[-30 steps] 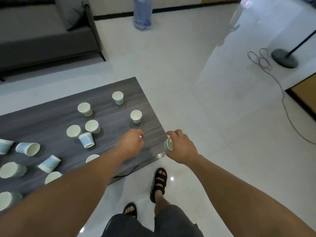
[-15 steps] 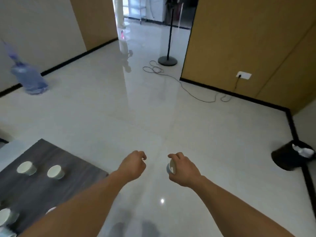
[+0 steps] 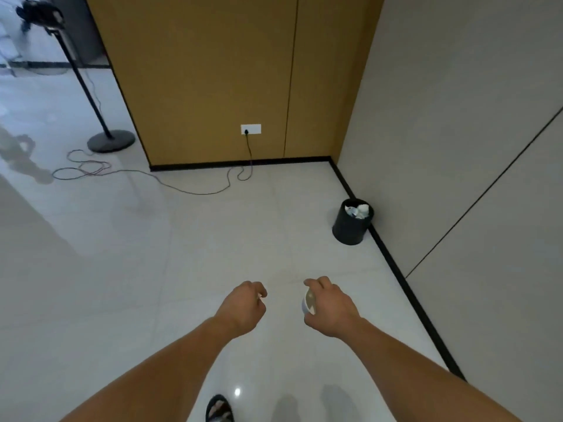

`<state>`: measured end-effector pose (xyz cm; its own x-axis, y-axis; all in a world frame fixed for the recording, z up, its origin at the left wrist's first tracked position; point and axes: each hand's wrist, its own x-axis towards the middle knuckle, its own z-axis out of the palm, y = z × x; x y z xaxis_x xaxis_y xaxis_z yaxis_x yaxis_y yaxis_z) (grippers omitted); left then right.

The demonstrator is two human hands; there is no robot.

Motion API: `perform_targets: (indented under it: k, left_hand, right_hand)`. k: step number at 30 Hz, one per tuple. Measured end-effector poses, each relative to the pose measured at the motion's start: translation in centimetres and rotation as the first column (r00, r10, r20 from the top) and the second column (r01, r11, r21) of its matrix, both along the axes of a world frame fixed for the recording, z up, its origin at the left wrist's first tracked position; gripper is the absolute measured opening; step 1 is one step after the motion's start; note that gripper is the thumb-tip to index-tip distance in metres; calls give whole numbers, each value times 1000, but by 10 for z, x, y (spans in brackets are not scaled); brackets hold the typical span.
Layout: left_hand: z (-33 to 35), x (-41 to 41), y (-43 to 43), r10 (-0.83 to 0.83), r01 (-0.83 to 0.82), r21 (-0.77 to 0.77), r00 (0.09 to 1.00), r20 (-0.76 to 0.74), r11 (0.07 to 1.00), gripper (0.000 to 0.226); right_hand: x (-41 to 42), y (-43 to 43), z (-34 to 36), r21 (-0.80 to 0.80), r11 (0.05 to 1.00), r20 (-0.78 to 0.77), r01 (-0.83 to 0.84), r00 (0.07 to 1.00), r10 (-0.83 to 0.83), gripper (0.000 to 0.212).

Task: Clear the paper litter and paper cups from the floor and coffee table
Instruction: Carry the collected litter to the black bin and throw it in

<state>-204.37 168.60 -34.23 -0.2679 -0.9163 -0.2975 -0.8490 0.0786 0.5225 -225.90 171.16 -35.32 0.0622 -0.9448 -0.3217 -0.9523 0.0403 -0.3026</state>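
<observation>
- Our right hand (image 3: pixel 333 306) grasps a cup (image 3: pixel 309 302). The fingers curl over its side, and its mouth is turned toward our left hand (image 3: pixel 243 306).
- The cup is in the air over the floor (image 3: pixel 182 269), low in the view, well apart from the bin (image 3: pixel 350 231).
- Our left hand is clenched, knuckles up. A small white scrap (image 3: pixel 260 296) shows pinched at its fingertips, too small for us to tell what it is.
- The two hands hang side by side, apart, both arms reaching forward.
- The black bin stands upright ahead and to the right, just beside the dark skirting of the grey wall. Crumpled white paper (image 3: pixel 359 210) lies in it.
- A cord (image 3: pixel 182 187) runs over the floor from a socket (image 3: pixel 250 129) in the brown panel toward a stand (image 3: pixel 111 141) at the far left.
- One sandal (image 3: pixel 219 409) shows at the bottom edge.
</observation>
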Motion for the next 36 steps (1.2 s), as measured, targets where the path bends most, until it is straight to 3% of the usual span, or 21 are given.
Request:
perform_targets:
  k: [13, 20, 28, 36]
  left_hand:
    - [-2, -148, -270, -276, 276, -12, 960, 43, 961, 34]
    - [-21, -273, -395, -366, 366, 15, 930, 22, 931, 31]
    - [-38, -413, -511, -313, 311, 68, 949, 22, 948, 31]
    - [-84, -500, -640, -248, 249, 152, 968, -21, 957, 29]
  right_hand:
    - [-142, -193, 1, -8, 963, -22, 271, 962, -271, 74]
    - [-244, -310, -12, -20, 932, 4, 362, 932, -362, 75]
    - [-376, -443, -25, 8, 955, 35, 295, 955, -295, 77]
    - [-464, -587, -62, 76, 957, 10, 281, 959, -282, 74]
